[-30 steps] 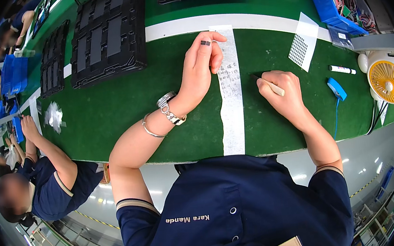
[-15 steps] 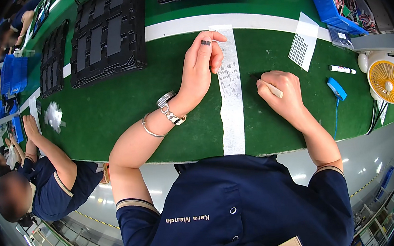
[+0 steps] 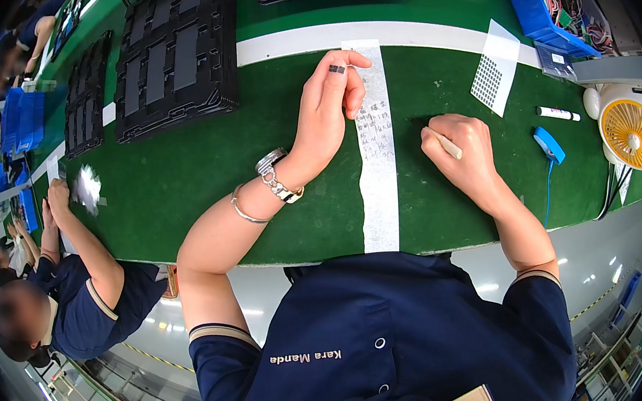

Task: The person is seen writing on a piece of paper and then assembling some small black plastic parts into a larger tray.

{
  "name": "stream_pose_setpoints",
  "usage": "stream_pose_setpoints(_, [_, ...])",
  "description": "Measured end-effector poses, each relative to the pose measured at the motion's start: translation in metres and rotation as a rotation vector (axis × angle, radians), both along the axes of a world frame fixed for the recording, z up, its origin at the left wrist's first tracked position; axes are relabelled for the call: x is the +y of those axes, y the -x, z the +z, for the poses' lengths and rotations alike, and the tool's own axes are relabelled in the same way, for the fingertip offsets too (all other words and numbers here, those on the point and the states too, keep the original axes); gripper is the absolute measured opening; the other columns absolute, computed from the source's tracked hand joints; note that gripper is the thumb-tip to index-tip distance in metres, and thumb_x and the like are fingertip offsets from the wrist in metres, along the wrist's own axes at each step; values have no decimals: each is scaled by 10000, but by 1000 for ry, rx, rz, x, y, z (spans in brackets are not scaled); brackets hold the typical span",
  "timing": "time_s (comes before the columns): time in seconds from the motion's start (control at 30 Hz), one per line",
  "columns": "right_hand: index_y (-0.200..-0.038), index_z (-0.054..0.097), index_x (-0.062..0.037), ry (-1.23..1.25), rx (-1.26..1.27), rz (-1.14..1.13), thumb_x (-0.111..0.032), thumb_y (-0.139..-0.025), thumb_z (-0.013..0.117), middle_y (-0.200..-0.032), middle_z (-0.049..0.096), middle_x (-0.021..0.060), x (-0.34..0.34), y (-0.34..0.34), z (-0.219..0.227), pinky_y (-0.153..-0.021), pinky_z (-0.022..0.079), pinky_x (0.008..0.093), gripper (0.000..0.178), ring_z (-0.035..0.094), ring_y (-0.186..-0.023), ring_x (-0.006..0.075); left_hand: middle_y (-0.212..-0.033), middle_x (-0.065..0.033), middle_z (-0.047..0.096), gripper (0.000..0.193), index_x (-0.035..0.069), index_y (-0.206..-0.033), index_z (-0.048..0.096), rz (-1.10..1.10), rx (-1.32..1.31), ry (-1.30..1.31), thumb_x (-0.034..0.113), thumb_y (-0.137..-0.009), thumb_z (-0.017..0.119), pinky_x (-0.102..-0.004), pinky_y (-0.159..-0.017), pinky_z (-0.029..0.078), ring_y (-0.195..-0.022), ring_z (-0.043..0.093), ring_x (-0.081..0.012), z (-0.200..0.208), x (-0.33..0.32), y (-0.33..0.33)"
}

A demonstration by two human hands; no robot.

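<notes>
My left hand (image 3: 330, 95) rests over the far part of a white paper strip (image 3: 379, 195) with handwriting on it. Its fingers are loosely curved and apart, with nothing gripped between them. Two small black square pieces (image 3: 336, 69) lie on its thumb. To the right of the strip, my right hand (image 3: 464, 148) is closed round a slim cream-coloured tool (image 3: 450, 148). The blunt end shows above the fist, while the fingers mostly hide the tip. Farther right lies a clear sheet (image 3: 495, 68) with rows of small black pieces.
Black trays (image 3: 176, 60) stand at the back left. On the right are a marker (image 3: 558, 113), a blue clip-like piece with a cord (image 3: 548, 145), a yellow-and-white fan (image 3: 631, 136) and a blue bin (image 3: 543, 17) of wires. A co-worker (image 3: 76, 301) sits at the left.
My hands have hardly moved; the right one still grips the slim cream-coloured tool. At the left, the co-worker's hands have shifted on the table edge.
</notes>
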State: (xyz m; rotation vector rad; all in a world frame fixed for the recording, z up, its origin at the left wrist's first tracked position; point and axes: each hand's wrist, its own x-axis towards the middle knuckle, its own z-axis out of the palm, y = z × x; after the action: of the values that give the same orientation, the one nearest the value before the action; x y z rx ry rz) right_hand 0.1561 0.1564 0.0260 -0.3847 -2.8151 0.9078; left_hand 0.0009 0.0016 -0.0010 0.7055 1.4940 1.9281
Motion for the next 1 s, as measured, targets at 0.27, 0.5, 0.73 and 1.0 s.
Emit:
stream_pose_setpoints(0.27, [-567, 515, -3, 21, 3, 4, -159, -773, 597, -558, 525, 148, -1, 1, 2, -512, 421, 430, 271, 539, -537, 333, -642, 24, 412, 393, 8, -1058, 538, 0, -2, 5, 327, -1065, 309, -218, -533, 328, -579, 367, -57, 2, 0, -1])
stream_pose_setpoints(0.5, [-553, 501, 4, 61, -56, 29, -150, -746, 591, -544, 516, 152, 5, 0, 3, -490, 406, 413, 263, 517, -502, 329, -644, 25, 414, 396, 9, -1055, 538, -2, -4, 10, 333, -1064, 310, -219, -536, 329, -582, 368, -57, 1, 0, 0])
stream_pose_setpoints(0.73, [-559, 494, 13, 48, -60, -85, -147, -743, 595, -540, 504, 166, 7, 3, 3, -477, 396, 408, 264, 504, -485, 330, -646, 26, 407, 400, 9, -1070, 531, -14, 2, 14, 338, -1063, 302, -220, -541, 325, -582, 365, -59, 1, 0, 0])
stream_pose_setpoints(1.0, [-549, 497, 6, 19, -41, -41, -144, -732, 597, -521, 499, 162, 9, 1, 4, -464, 395, 402, 257, 486, -462, 335, -651, 26, 396, 419, 7, -1104, 521, -22, 18, 22, 357, -1060, 295, -220, -545, 318, -578, 360, -62, 2, 0, -1])
